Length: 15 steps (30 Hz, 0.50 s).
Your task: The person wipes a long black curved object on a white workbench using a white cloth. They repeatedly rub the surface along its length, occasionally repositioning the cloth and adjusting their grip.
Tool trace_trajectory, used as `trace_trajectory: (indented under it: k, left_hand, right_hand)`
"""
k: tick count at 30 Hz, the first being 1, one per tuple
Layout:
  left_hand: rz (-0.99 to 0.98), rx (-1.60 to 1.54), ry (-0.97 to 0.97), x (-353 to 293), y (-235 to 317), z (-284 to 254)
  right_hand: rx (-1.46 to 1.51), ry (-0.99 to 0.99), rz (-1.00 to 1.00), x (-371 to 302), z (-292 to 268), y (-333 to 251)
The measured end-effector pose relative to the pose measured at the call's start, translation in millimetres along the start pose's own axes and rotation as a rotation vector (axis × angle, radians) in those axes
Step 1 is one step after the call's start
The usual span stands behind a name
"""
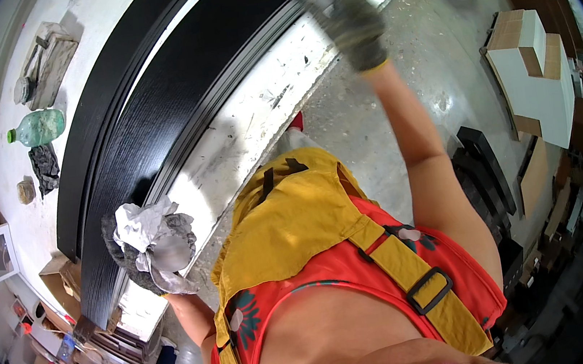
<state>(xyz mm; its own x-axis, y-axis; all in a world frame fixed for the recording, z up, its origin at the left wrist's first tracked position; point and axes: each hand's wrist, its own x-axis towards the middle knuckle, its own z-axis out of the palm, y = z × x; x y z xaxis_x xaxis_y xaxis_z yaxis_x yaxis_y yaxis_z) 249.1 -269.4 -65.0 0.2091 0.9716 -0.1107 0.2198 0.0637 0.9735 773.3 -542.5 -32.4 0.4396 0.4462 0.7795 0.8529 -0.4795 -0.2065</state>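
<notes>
Black door panel [153,119] lies long across the white tabletop [261,113], running from lower left to upper right in our view. Dark woodgrain face, raised frame strips along both long edges.

Our left hand [147,254], in a grey work glove, is pressed on the panel's near end w/ a crumpled grey-white rag [148,232]; fingers clamped on the rag. Our right hand [348,18], also gloved, is stretched out to the panel's far end at the edge strip. Blurred there, so can't tell if fingers are apart or together, or whether they grip anything.

Beyond the panel, on the far strip of tabletop: green plastic bottle [37,128] lying on its side, dark cloth wad [46,167] just below it, flat stone-like slab [47,63] above it.

Right side: concrete floor [383,98], white box w/ cardboard flaps [533,72], stack of dark panels [483,173].
</notes>
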Motion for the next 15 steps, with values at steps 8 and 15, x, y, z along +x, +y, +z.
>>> trace_trajectory:
  k: [8, 15]
  left_hand:
    - [0.008, 0.001, 0.058, -10.1, 1.5, -35.6]
    - [-0.006, -0.014, 0.139, -28.0, 1.5, -87.3]
  right_hand:
    - [0.716, 0.053, 0.29, -4.2, 8.3, 17.6]
    - [-0.151, -0.005, 0.41, 18.2, 5.1, 24.3]
